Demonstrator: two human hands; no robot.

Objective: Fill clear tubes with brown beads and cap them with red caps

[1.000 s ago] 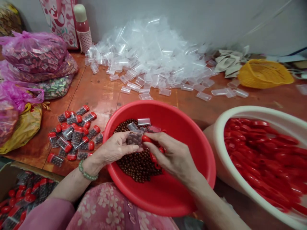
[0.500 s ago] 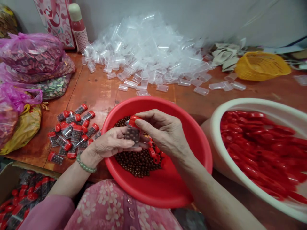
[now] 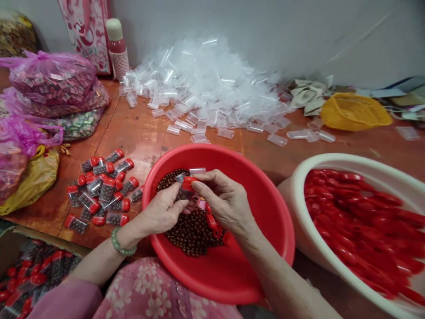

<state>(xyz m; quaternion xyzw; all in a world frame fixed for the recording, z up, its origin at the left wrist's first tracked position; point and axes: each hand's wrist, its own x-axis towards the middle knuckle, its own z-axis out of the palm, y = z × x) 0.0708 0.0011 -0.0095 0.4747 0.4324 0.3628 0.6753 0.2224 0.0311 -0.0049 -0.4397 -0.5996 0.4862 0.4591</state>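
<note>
Over the red basin (image 3: 265,248), my left hand (image 3: 162,208) grips a small clear plastic box (image 3: 185,192) filled with dark round balls. My right hand (image 3: 226,197) pinches the red cap (image 3: 188,182) at the top of that same box. Beneath my hands, shiny brown balls (image 3: 192,235) lie heaped in the basin, with several loose red caps (image 3: 212,221) beside them. A clear empty tube (image 3: 198,171) shows just behind my right fingertips. On the table to the left lie many capped boxes of balls (image 3: 108,190).
A white tub (image 3: 299,195) of red caps stands at the right. Clear tubes (image 3: 212,88) are piled by the wall, near a yellow basket (image 3: 355,113). Filled purple bags (image 3: 53,79) sit at the left, above a carton (image 3: 9,248) of capped boxes.
The view has shifted slightly, so the table sits lower in the picture. My left fingers have moved up around the box near its cap; my right hand stays on the cap.
</note>
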